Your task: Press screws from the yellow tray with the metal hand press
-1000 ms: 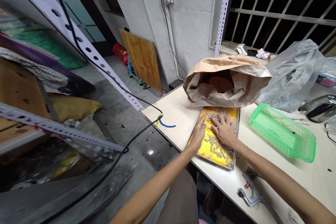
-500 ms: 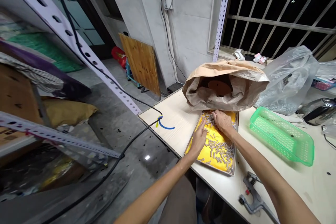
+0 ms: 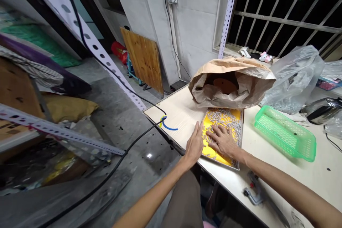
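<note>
A shallow metal tray [image 3: 241,139] with a yellow bottom lies on the pale table [image 3: 181,114], strewn with several small silver metal pins [image 3: 227,115]. My right hand [image 3: 223,141] lies flat, fingers spread, on the pins in the near half of the tray. My left hand [image 3: 194,144] rests flat against the tray's left edge, fingers together, holding nothing.
A crumpled brown paper sack [image 3: 231,83] lies open just behind the tray. A green plastic basket [image 3: 285,136] sits to the right, a clear plastic bag [image 3: 295,78] behind it. A metal hand tool [image 3: 252,194] lies near the front edge. A black cable [image 3: 149,128] crosses the table's left corner.
My right hand has slid from the far end of the tray back toward me over the pins. My left hand has shifted slightly nearer along the tray's left edge.
</note>
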Available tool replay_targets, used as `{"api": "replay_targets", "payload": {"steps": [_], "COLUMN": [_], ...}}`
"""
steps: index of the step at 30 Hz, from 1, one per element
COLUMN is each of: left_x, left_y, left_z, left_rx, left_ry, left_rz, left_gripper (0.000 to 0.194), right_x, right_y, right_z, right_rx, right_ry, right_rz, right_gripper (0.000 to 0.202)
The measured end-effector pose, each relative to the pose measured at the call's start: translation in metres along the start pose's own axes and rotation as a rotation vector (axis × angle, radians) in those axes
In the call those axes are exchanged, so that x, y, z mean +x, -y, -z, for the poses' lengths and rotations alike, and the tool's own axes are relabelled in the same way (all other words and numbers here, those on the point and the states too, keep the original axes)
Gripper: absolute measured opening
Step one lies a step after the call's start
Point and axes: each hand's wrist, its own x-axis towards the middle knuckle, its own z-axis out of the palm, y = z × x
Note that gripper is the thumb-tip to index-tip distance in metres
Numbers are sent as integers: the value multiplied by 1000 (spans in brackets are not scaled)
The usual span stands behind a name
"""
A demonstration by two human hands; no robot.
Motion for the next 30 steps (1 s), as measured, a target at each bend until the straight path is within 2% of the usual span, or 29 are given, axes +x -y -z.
{"api": "replay_targets", "payload": {"steps": [3, 7, 12, 18, 20, 25, 30], "left_x": [2, 1, 3, 10, 13, 16, 13], "left_y": [-2, -4, -7, -2, 0, 1, 4], "left_z": [-5, -8, -8, -6, -3, 2, -3], "left_rx": [12, 34, -14, -252, -345, -525, -507], "left_ry": [5, 3, -38, -144, -166, -221, -260], "left_rz": [43, 79, 130, 208, 283, 475, 404], "left_gripper": [72, 70, 69, 65, 61, 51, 57], "right_x": [15, 36, 54, 58, 54, 40, 36], "right_y": [-6, -17, -27, -29, -23, 8, 34], "right_z": [-1, 0, 1, 9, 12, 8, -10], "right_rx": [31, 13, 14, 49, 71, 125, 61], "right_ry": [-31, -42, -82, -171, -186, -157, -184], "right_rz": [9, -6, -151, -324, -299, -90, 17], "right_gripper": [34, 34, 39, 53, 51, 32, 43]}}
